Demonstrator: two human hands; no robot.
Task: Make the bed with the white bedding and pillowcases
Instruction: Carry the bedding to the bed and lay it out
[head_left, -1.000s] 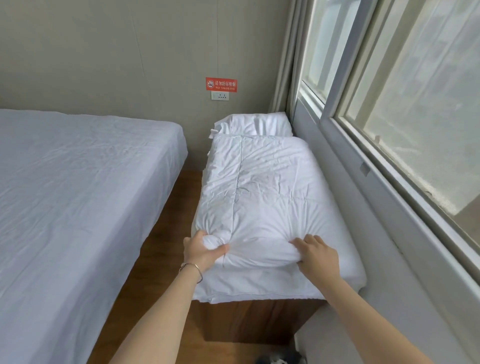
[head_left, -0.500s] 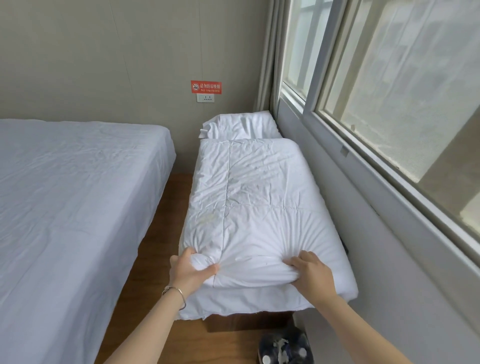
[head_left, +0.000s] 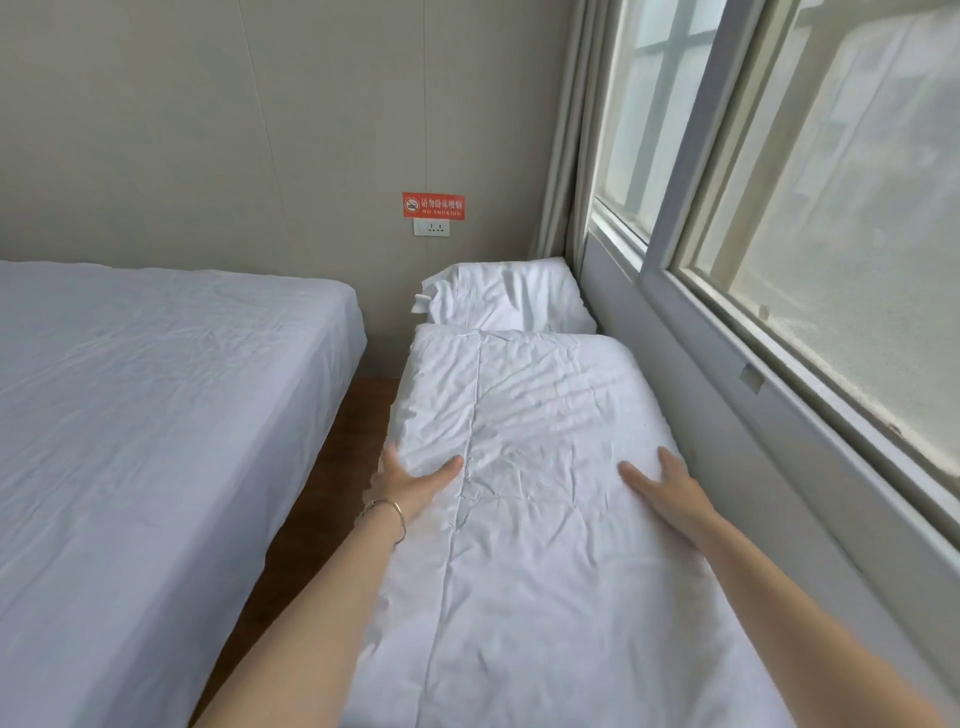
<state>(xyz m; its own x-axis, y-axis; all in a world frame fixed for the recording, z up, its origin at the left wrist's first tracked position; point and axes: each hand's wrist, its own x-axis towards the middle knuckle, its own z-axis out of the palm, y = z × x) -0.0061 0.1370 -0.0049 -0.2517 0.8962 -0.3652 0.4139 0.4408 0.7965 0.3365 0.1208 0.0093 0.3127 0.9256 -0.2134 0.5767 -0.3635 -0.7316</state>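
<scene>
**Hands let go of the duvet, now flat on top**

So a second ago both hands were bunching up the near end of the duvet (head_left: 535, 467), fingers dug into the fabric. Now that grip is gone. The left hand (head_left: 410, 480) lies on the duvet's left edge with fingers straight and spread, thumb pointing right across the cloth. The right hand (head_left: 667, 491) rests flat near the right edge, fingers apart, holding nothing. The view has also come in closer, so the duvet now runs right down to the near edge of the shot and the foot of the bed is out of sight.

The duvet covers the narrow bed along the window (head_left: 810, 218), still pretty wrinkled. The pillow (head_left: 506, 296) sits at the far end, touching the duvet's far edge. The big bed (head_left: 145, 415) on the left has just a sheet on it. There's a bracelet (head_left: 387, 512) on the left wrist.
</scene>
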